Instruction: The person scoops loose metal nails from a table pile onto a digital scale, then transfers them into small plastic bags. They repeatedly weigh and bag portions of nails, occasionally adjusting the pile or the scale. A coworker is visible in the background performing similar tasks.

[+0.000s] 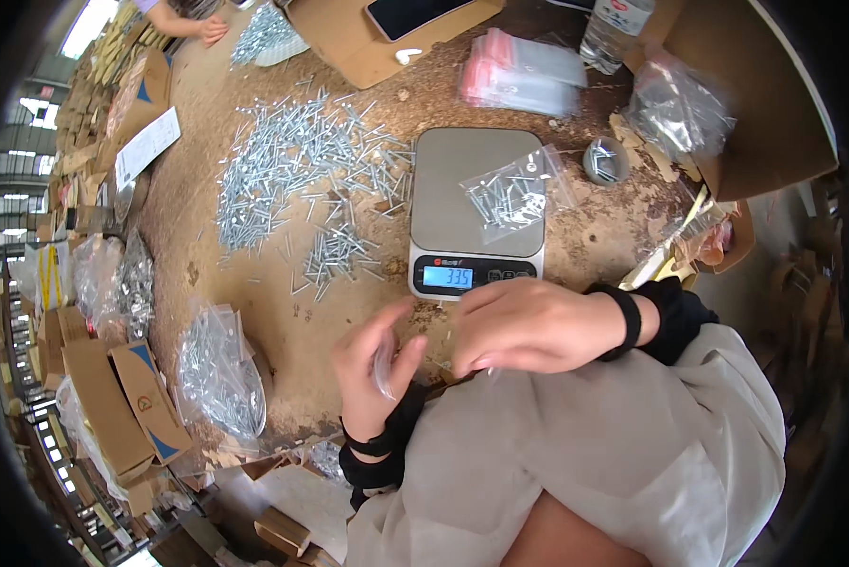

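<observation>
My left hand [372, 364] is half curled in front of the scale, with a small piece of clear plastic, which looks like a bag, between thumb and fingers. To its right, my right hand [533, 326] is closed, fingertips pressed together and pointing down; what it pinches is hidden. Just beyond my hands is a digital kitchen scale [443, 208] with a lit display. On its plate rests a clear zip bag of screws [510, 200], partly over the right edge. A loose pile of silvery screws [292, 170] spreads across the table left of the scale.
A large clear bag of screws [221, 378] lies at the table's left edge. Behind the scale are empty zip bags [519, 76], a water bottle [615, 33] and a phone [410, 11]. A small cup [605, 161] stands right. Another person's hand [213, 30] rests far left.
</observation>
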Tool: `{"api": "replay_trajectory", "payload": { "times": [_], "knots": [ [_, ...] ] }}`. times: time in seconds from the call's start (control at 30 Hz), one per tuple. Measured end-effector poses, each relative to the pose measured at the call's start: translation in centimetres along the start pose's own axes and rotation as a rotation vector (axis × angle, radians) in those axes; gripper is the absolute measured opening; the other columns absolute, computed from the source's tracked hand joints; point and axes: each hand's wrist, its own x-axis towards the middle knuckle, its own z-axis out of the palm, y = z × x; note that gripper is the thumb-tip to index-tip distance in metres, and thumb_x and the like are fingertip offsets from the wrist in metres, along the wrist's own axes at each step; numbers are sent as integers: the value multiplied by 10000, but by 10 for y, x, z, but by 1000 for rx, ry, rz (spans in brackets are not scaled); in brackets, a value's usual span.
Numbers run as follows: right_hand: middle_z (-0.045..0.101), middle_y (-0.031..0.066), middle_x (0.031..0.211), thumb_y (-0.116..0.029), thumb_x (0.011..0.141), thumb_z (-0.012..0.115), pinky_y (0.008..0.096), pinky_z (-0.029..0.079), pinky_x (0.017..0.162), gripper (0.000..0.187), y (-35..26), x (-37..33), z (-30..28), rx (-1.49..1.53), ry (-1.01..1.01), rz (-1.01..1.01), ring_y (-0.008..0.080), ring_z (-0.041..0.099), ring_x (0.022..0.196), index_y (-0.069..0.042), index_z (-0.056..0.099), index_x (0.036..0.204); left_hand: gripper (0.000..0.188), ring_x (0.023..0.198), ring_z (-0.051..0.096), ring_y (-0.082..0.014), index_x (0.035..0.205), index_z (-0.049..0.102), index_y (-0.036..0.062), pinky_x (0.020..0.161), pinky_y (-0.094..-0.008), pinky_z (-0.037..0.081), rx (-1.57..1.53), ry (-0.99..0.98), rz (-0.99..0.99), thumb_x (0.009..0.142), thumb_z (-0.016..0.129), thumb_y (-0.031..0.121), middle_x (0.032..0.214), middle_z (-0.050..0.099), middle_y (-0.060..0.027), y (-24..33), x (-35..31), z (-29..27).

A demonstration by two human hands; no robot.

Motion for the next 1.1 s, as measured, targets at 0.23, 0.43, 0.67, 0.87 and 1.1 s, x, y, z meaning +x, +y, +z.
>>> {"api": "replay_trajectory", "payload": {
  "times": [0.23,0.43,0.67,0.87,1.1],
  "knots": [
    [684,115,886,-35,814,672,405,543,706,152,5,-30,-31,-800,427,284,313,662,797,-48,690,964,205,600,318,-35,1081,701,-5,543,-217,233,5,172,-69,879,698,29,670,374,75,-2,7,-7],
    [654,116,863,-36,855,650,387,518,630,468,16,-53,-48,-978,609,657,292,662,705,-80,533,1306,187,562,400,-59,1056,711,24,515,-229,321,-23,69,-42,875,733,65,630,444,26,11,24,3],
    [627,59,776,7,794,652,351,511,576,571,-6,-30,-27,-723,498,429,231,641,618,-105,540,1343,154,608,544,-119,988,664,9,561,-263,420,-245,-174,44,914,714,134,711,605,-42,20,54,45],
    [631,83,804,-45,756,691,364,513,615,753,12,-21,-11,-595,321,123,255,640,661,-6,383,1442,200,692,669,-316,961,592,17,616,-372,496,-408,-273,48,979,633,212,770,658,-156,12,65,67],
    [650,106,849,7,822,623,354,512,603,551,15,-27,-23,-540,341,166,273,637,650,20,403,1327,218,710,672,-302,1067,622,-14,639,-352,507,-492,-295,-47,952,668,166,849,684,-164,18,62,65]
  ]
}}
